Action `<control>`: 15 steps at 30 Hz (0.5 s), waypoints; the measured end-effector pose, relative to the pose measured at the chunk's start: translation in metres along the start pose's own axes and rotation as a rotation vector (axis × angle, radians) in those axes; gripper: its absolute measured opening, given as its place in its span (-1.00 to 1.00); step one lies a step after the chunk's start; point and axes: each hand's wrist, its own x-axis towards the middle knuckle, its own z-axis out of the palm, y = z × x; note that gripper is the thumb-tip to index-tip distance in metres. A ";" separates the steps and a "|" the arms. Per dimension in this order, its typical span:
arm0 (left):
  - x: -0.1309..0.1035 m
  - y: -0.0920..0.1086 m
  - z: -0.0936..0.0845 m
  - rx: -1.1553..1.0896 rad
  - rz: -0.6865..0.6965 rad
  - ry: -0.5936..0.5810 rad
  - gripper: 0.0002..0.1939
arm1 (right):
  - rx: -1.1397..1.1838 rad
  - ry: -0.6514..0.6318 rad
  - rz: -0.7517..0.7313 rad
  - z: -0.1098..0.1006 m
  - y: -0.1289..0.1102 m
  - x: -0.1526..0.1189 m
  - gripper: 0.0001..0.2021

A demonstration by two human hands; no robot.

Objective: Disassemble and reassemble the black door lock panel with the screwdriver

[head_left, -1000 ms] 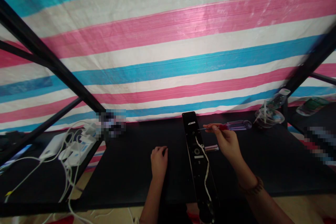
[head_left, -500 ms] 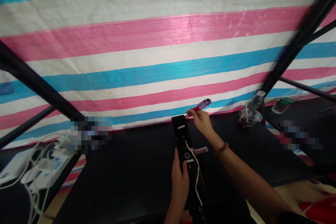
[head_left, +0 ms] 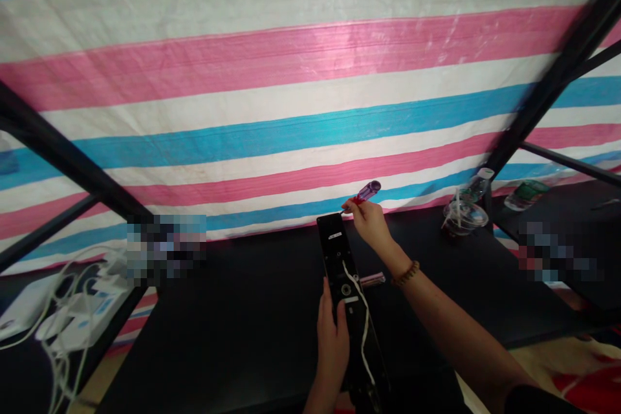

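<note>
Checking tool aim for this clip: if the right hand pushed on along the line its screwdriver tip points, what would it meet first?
The right hand holds the purple-handled screwdriver tip down-left; it would probably first meet the top end of the long black panel, though depth is unclear.

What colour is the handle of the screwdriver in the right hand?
Translucent purple with a red collar on the screwdriver; head view, the only one.

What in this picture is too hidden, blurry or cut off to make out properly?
All in the head view:
- Screwdriver tip: too small to tell whether it meets the black panel.
- Panel's near end: cut off by the bottom edge and covered by the left hand.
- Screwdriver shaft: hidden inside the right hand.
- Two pixelated patches: blurred out.
- Cup contents: too small.
</note>
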 end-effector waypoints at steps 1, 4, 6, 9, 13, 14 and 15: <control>0.000 0.000 0.000 -0.025 -0.010 0.000 -0.44 | -0.015 -0.006 -0.014 0.001 -0.001 0.000 -0.69; 0.000 0.000 0.001 -0.087 -0.038 0.003 -0.43 | -0.028 -0.033 -0.027 0.003 -0.001 0.003 -0.71; -0.001 0.000 0.001 -0.108 -0.046 -0.006 -0.42 | 0.006 -0.040 -0.010 0.004 -0.001 0.009 -0.71; -0.002 -0.002 0.001 -0.115 -0.035 -0.008 -0.42 | 0.083 -0.031 -0.001 0.005 0.003 0.022 -0.75; -0.001 -0.004 0.001 -0.106 -0.003 -0.016 -0.42 | 0.153 0.006 0.032 0.006 0.008 0.037 -0.83; 0.000 -0.005 0.001 -0.103 -0.005 -0.018 -0.42 | 0.173 0.011 0.041 0.007 0.008 0.039 -0.84; 0.000 -0.006 0.001 -0.100 -0.010 -0.018 -0.41 | 0.195 0.004 0.042 0.007 0.009 0.039 -0.84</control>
